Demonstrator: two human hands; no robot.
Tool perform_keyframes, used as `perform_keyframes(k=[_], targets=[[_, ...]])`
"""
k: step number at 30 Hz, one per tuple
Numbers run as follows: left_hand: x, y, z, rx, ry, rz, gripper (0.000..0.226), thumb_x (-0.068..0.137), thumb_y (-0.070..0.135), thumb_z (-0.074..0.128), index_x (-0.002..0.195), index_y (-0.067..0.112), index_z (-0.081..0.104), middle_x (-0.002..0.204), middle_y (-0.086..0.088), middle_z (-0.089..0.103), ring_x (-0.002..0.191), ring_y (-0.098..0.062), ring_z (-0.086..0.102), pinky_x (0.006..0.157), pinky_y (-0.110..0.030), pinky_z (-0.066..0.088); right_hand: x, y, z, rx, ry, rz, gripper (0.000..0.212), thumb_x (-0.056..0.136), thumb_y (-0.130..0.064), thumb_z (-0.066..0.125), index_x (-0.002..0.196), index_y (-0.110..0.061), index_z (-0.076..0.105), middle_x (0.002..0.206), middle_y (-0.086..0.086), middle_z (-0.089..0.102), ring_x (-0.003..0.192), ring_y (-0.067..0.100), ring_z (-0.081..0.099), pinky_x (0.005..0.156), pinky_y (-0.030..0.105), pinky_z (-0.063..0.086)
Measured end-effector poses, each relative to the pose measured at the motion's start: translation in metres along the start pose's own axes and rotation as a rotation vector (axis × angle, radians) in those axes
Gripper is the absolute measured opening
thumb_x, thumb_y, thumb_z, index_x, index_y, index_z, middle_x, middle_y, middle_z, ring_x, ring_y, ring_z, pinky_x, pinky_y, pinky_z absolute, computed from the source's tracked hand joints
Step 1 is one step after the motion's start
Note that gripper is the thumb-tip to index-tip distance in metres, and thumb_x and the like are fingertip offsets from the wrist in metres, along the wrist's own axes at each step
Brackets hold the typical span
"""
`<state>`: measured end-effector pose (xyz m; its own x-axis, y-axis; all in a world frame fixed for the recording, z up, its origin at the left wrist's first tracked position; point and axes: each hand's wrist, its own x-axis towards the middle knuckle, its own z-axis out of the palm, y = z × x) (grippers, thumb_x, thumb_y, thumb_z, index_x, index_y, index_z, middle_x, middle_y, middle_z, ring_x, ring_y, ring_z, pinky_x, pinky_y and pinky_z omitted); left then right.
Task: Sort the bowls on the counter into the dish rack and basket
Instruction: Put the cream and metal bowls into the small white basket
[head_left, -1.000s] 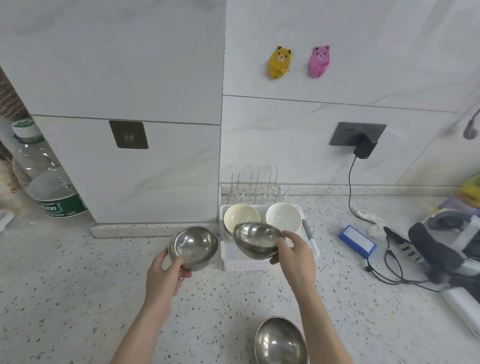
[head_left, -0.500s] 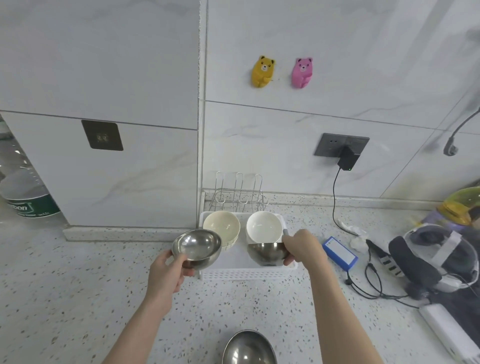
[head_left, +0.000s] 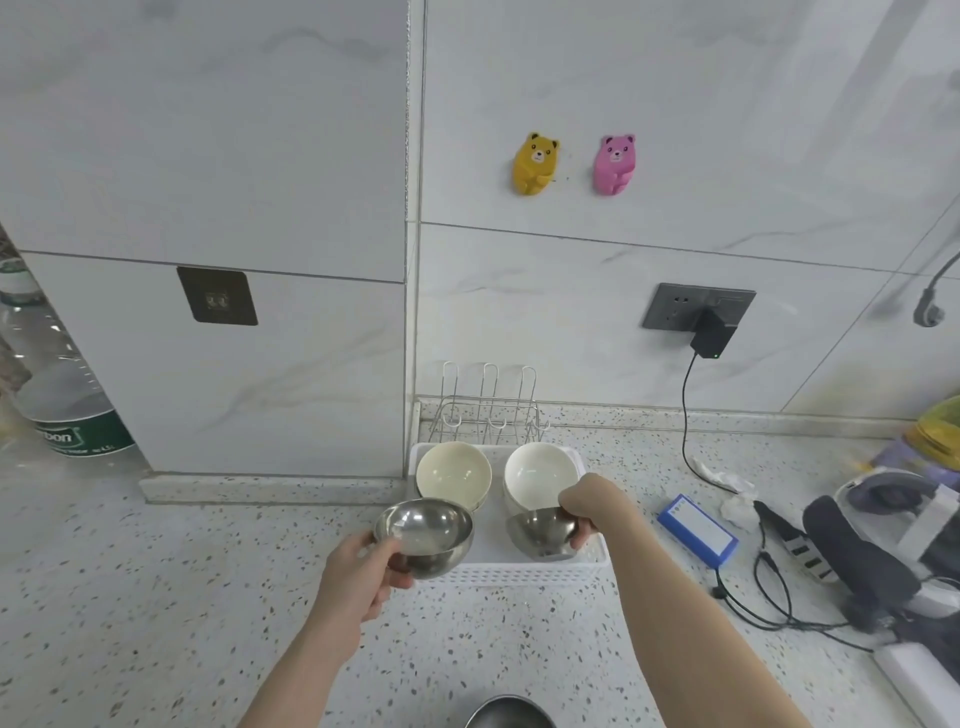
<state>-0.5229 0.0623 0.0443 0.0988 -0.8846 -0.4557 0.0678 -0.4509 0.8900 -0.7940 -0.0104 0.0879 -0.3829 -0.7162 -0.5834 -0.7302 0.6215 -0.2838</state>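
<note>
Steel bowl, right: right hand (head_left: 589, 506) grips a steel bowl (head_left: 543, 532) by its rim, low inside the white basket (head_left: 519, 574), at its 4 o'clock corner.
Steel bowl, left: left hand (head_left: 358, 577) pinches a second steel bowl (head_left: 425, 535) by the rim, upright, above the basket's 8 o'clock edge.
Done: cream bowl (head_left: 453, 474) and white bowl (head_left: 540, 475) sit at the basket's 11 and 1 o'clock.
Left: both held bowls, apparently; a third steel bowl (head_left: 509, 714) waits at 6 o'clock on the counter (head_left: 156, 597).
Rack: wire rack (head_left: 488, 402) at 12 o'clock holds nothing.
Look: shiny, rounded, mirror-smooth.

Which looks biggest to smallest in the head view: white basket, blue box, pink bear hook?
1. white basket
2. blue box
3. pink bear hook

The box lies nearer the camera than the hook, so those two are uncertain.
</note>
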Motion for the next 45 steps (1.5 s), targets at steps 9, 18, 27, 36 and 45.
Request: perform_keyframes(k=[9, 18, 27, 36, 45], targets=[[0.008, 0.0, 0.0, 0.043, -0.042, -0.037, 0.017, 0.091, 0.014, 0.062, 0.1, 0.0, 0.064, 0.066, -0.017, 0.07, 0.037, -0.01, 0.036, 0.033, -0.019, 0.025, 0.011, 0.015, 0.026, 0.109, 0.102, -0.032, 0.034, 0.083, -0.007, 0.04, 0.116, -0.01, 0.042, 0.067, 0.007, 0.074, 0.05, 0.015, 0.066, 0.063, 0.028, 0.055], [0.019, 0.002, 0.008, 0.017, -0.057, -0.03, 0.018, 0.092, 0.015, 0.062, 0.095, -0.001, 0.067, 0.064, -0.017, 0.07, 0.039, -0.011, 0.035, 0.034, -0.019, 0.023, 0.007, 0.029, 0.034, 0.068, 0.111, -0.007, 0.022, 0.096, -0.026, 0.039, 0.089, -0.009, 0.051, 0.066, 0.004, 0.07, 0.052, 0.011, 0.057, 0.058, 0.024, 0.047], [0.027, 0.016, 0.011, -0.024, -0.062, -0.055, 0.022, 0.092, 0.02, 0.063, 0.092, -0.002, 0.068, 0.064, -0.016, 0.07, 0.036, -0.009, 0.032, 0.033, -0.018, 0.021, -0.031, 0.008, 0.024, 0.363, 0.162, -0.555, 0.049, 0.085, -0.05, 0.066, 0.131, -0.04, 0.053, 0.106, -0.018, 0.064, 0.089, -0.006, 0.062, 0.082, 0.017, 0.052], [0.036, 0.019, 0.013, 0.016, -0.19, -0.238, 0.032, 0.09, 0.033, 0.063, 0.099, 0.003, 0.067, 0.063, -0.008, 0.071, 0.036, -0.006, 0.03, 0.032, -0.015, 0.02, -0.042, 0.0, 0.064, 0.533, -0.206, -0.573, 0.058, 0.075, -0.064, 0.067, 0.127, -0.046, 0.05, 0.127, -0.006, 0.061, 0.059, 0.021, 0.071, 0.038, 0.015, 0.035], [0.05, 0.014, 0.023, 0.193, -0.147, -0.114, 0.035, 0.094, 0.052, 0.052, 0.11, 0.022, 0.058, 0.071, -0.013, 0.074, 0.035, -0.008, 0.031, 0.035, -0.017, 0.022, -0.032, -0.006, 0.064, 0.514, -0.039, -0.576, 0.027, 0.083, -0.053, 0.066, 0.102, -0.035, 0.064, 0.085, -0.001, 0.076, 0.041, 0.011, 0.048, 0.048, 0.021, 0.045]])
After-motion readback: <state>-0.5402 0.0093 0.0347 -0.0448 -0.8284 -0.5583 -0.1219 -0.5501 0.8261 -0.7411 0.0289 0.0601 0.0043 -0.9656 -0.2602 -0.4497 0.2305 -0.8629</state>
